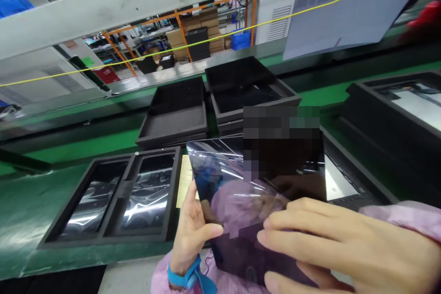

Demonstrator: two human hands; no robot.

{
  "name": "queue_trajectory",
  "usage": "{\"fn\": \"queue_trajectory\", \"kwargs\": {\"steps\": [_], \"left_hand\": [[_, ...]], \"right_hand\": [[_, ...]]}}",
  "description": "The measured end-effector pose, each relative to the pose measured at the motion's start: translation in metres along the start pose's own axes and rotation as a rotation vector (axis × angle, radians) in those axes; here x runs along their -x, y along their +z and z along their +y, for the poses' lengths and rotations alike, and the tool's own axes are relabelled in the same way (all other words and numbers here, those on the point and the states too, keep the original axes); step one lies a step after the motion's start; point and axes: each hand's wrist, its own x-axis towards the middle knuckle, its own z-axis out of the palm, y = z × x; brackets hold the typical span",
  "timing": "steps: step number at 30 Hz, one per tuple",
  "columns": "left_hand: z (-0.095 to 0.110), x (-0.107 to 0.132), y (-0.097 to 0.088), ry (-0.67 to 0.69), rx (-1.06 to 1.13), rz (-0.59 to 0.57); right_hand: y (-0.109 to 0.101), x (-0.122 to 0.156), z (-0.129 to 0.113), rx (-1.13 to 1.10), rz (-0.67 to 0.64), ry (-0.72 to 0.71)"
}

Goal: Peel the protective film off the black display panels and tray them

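Note:
A dark, glossy screen panel (pixel 241 229) is tilted up in front of me, reflecting lights and a pink sleeve. My left hand (pixel 193 229) grips its left edge, with the thumb on the front face and the fingers behind. A blue strap (pixel 191 275) is around that wrist. Over the lower right of the panel, my right hand (pixel 330 243) has its fingers stretched out and apart. Its fingertips are at or close to the glass; whether they touch cannot be told. A blurred patch hides the panel's upper part.
To the left lies a black foam tray (pixel 115 206) holding two film-covered panels. Behind are two more black trays (pixel 172 126) (pixel 253 85) on the green bench (pixel 27 211). Further trays (pixel 386 110) stand at right. A yellow paper (pixel 184 179) lies behind my left hand. A yellow cord (pixel 220 36) crosses above.

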Motion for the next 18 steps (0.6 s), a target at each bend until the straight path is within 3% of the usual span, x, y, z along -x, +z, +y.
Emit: {"fn": "queue_trajectory", "kwargs": {"steps": [3,6,12,14,18], "left_hand": [[-0.003,0.003,-0.008,0.03,-0.028,0.07],[-0.001,0.002,-0.008,0.029,0.0,0.047],[0.016,-0.013,0.006,-0.122,0.055,-0.024],[0.02,-0.021,0.011,-0.145,0.01,0.019],[0.029,-0.043,0.017,-0.011,-0.131,0.158]], "right_hand": [[-0.002,0.003,0.002,-0.02,-0.077,-0.056],[-0.008,0.001,0.006,0.027,-0.181,-0.211],[-0.032,-0.03,0.043,-0.02,-0.468,-0.278],[-0.03,-0.039,0.06,-0.007,-0.343,-0.236],[-0.008,-0.044,0.081,0.062,0.198,0.07]]}}
